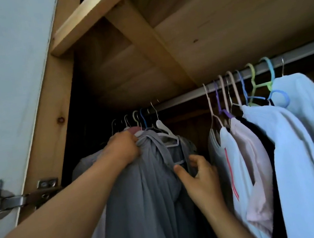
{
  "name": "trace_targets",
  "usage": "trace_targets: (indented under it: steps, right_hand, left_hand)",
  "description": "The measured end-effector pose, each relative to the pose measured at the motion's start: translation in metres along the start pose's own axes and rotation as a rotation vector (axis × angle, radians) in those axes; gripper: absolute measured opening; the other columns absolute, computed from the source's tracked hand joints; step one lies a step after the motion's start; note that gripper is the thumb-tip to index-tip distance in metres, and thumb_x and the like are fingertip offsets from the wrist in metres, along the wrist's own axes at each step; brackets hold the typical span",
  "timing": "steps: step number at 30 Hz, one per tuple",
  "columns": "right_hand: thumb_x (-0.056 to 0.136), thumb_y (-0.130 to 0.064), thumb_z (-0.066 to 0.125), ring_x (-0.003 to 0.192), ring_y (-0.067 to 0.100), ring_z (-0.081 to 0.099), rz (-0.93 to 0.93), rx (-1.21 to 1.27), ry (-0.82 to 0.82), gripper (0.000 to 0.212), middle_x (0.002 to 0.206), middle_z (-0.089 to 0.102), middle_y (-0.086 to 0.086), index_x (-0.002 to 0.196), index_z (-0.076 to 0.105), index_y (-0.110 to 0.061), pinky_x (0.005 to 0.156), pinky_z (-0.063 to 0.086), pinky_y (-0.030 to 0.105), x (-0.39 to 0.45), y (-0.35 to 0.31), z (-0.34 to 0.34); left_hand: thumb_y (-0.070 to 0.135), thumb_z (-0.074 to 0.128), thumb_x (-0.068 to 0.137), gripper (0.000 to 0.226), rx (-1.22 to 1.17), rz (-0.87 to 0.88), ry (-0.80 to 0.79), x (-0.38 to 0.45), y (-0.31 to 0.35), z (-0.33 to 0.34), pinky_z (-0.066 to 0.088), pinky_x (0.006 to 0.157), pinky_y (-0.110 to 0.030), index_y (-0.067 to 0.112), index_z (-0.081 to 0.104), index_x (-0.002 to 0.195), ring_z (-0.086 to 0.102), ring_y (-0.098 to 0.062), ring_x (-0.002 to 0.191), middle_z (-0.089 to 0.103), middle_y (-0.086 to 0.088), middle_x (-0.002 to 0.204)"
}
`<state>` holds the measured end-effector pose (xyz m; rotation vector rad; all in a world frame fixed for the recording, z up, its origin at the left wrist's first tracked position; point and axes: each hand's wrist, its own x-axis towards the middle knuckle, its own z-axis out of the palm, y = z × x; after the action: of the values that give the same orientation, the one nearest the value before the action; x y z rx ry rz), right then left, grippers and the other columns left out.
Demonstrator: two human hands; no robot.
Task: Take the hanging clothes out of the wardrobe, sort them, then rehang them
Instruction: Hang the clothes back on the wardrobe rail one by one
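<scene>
A grey garment (143,197) hangs on a white hanger (165,130) from the metal rail (181,97) at the wardrobe's left end. My left hand (124,147) grips the bunched fabric at its top. My right hand (197,175) pinches the fabric lower down on its right side, near the hanger's bar. More garments hang behind it, mostly hidden. A gap on the rail separates this group from a right-hand group: a white garment with a red stripe (232,168), a pale pink one (255,165), a dark one and light blue shirts (307,158).
A wooden shelf with a cross beam (147,39) sits close above the rail. The open wardrobe door (5,79) stands at the left with a metal hinge (8,202). Coloured plastic hangers (254,85) crowd the right part of the rail.
</scene>
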<state>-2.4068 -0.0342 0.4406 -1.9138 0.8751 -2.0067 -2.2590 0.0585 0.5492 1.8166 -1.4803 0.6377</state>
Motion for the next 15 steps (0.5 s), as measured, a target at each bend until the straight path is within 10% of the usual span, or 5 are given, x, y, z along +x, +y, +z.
trace_targets:
  steps: [15]
  right_hand:
    - [0.080,-0.035,0.069,0.113,0.018,0.048,-0.087,0.016,0.037,0.043,0.113,0.058,-0.001,0.118,0.059,-0.017,0.097,0.042,0.037,0.017,0.016,0.002]
  left_hand:
    - [0.021,0.064,0.083,0.041,0.190,0.000,-0.097,0.048,0.007,0.013,0.049,0.089,-0.037,0.018,0.059,0.123,0.055,-0.026,0.108,0.058,-0.009,0.122]
